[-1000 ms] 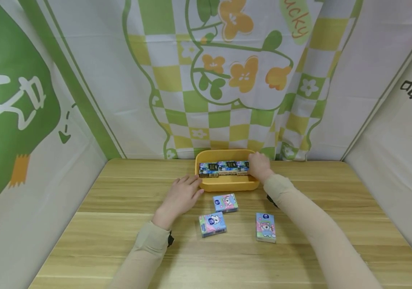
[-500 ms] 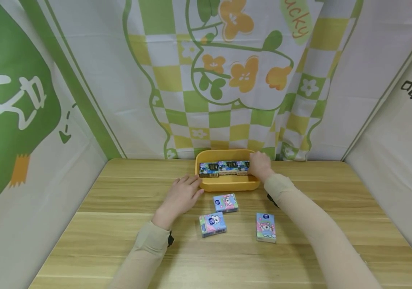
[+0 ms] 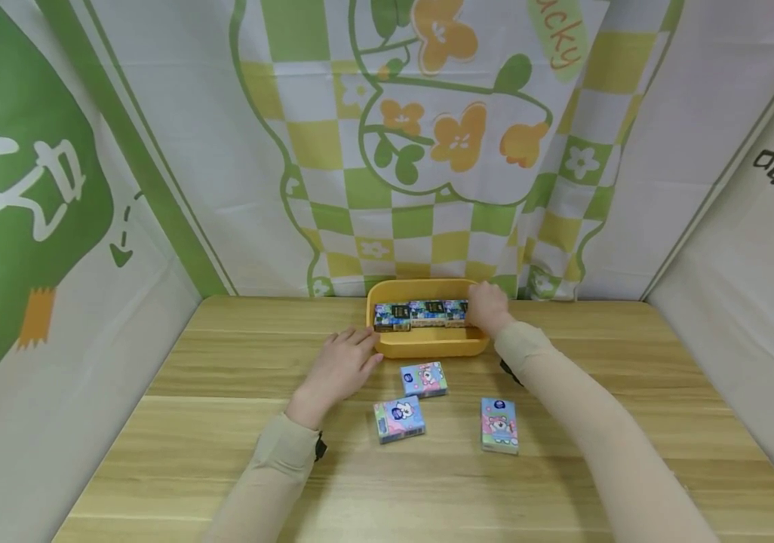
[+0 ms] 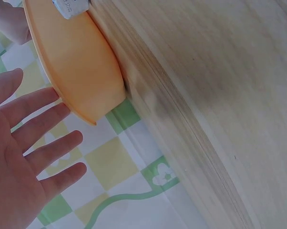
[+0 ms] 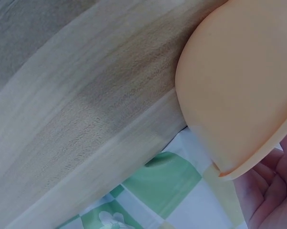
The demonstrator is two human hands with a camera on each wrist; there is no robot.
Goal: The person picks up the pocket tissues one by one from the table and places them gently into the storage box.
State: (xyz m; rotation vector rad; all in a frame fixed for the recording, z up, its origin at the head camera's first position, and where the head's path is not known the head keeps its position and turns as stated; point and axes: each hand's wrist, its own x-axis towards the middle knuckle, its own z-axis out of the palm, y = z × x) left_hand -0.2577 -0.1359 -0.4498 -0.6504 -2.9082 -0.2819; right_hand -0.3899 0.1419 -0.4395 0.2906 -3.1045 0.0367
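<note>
A yellow basket (image 3: 428, 350) stands at the back of the wooden table. Inside it, three dark blue-green packs that look like pocket tissues (image 3: 427, 313) lie in a row. My left hand (image 3: 342, 367) has its fingers spread, fingertips at the basket's left front corner; the left wrist view shows an empty palm. My right hand (image 3: 489, 308) reaches over the basket's right end with bent fingers, covering the end of the rightmost pack. Behind the rim in the right wrist view, the right fingers (image 5: 265, 183) look curled; what they hold, if anything, is hidden.
On the table before the basket lie three blue-pink bear-print packs: one near the basket (image 3: 424, 378), another just below it (image 3: 399, 420), and a third to the right (image 3: 499, 425). A checked cloth backdrop (image 3: 414, 226) hangs right behind the basket.
</note>
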